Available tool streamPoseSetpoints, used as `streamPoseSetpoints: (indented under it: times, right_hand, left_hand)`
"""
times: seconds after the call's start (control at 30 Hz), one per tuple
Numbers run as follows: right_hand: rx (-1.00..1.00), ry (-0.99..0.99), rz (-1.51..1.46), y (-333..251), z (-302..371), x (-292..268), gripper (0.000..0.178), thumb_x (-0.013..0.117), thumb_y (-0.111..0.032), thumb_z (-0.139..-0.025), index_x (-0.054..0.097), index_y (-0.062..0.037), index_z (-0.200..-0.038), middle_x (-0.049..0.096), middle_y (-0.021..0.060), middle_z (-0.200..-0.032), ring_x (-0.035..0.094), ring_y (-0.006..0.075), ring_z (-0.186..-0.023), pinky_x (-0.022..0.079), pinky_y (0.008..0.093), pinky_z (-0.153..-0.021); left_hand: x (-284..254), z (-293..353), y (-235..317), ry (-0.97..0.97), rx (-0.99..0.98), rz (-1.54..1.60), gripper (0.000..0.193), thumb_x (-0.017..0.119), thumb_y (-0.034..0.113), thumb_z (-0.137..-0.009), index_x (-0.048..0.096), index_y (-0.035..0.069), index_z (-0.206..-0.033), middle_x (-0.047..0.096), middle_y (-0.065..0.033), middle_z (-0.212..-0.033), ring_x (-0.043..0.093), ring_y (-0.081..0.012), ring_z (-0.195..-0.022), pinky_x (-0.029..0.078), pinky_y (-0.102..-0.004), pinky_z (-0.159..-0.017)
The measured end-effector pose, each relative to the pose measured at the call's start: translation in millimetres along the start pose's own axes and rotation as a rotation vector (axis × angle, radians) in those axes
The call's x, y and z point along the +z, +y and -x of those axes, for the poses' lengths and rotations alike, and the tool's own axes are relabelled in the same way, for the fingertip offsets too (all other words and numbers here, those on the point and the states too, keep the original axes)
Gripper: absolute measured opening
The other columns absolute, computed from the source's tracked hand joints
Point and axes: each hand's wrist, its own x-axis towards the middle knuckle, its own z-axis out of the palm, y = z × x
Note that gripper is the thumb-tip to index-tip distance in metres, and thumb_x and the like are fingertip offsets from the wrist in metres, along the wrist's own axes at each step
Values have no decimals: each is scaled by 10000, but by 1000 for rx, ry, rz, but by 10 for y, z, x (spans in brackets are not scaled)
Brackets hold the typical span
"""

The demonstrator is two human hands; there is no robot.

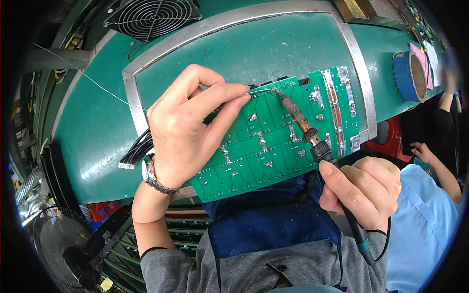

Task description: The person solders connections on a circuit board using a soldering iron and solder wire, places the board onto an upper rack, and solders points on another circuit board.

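Observation:
A green circuit board (273,141), solder side up, lies tilted across the near edge of the bench. My right hand (364,190) is closed round the black handle of a soldering iron (312,136). The iron's dark tip touches or nearly touches the board's far edge. Over the board's left part, my left hand (190,112) pinches a thin solder wire (264,91) between thumb and forefinger, its end meeting the iron's tip. From behind this hand the wire trails off to the upper left. A bundle of black cables (138,149) shows beside my left wrist.
The green bench top (244,44) has a metal strip frame (359,58). A black fan with a wire grille (154,17) stands at the far left, a blue tape roll (409,75) at the right. Another person in a light blue shirt (425,210) sits close on my right.

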Motion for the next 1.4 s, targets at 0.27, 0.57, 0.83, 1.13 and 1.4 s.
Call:
streamPoseSetpoints:
  times: [0.27,0.57,0.83,1.13,1.4]
  right_hand:
    - [-78,163,37,80,87,-90,258,745,-90,-775,711,48,-991,550,10,-603,474,94,-450,388,232,-386]
    - [694,761,389,577,569,-273,174,655,-7,-893,711,6,-1058,658,32,-683,563,53,-596,446,190,-573]
    - [755,780,434,1149,954,-337,185,652,-124,-956,702,-17,-1099,653,19,-697,570,42,-617,442,202,-568]
    - [895,766,368,1121,983,-391,241,634,-204,-974,713,-13,-1097,641,14,-705,523,29,-602,387,183,-528]
    - [761,742,-5,706,641,-43,299,592,-242,-1005,693,-33,-1194,691,42,-806,560,45,-642,421,176,-578]
  left_hand:
    - [-97,-30,-177,135,-4,-95,139,798,64,-759,759,101,-887,611,-15,-785,528,-115,-596,402,-265,-509]
    - [-61,-90,-425,125,-135,-98,91,747,75,-817,747,57,-907,616,-24,-783,443,-108,-585,372,-266,-538]
    - [-56,-73,-425,61,-235,-67,105,736,116,-838,740,45,-915,626,-26,-790,474,-117,-600,407,-269,-566]
    - [-370,264,-386,202,-197,-11,208,735,95,-852,726,31,-1049,680,-109,-1008,641,-201,-936,505,-315,-803]
    - [-367,841,-371,225,-475,217,239,698,67,-888,696,7,-1119,659,-78,-1002,641,-139,-862,519,-272,-792]
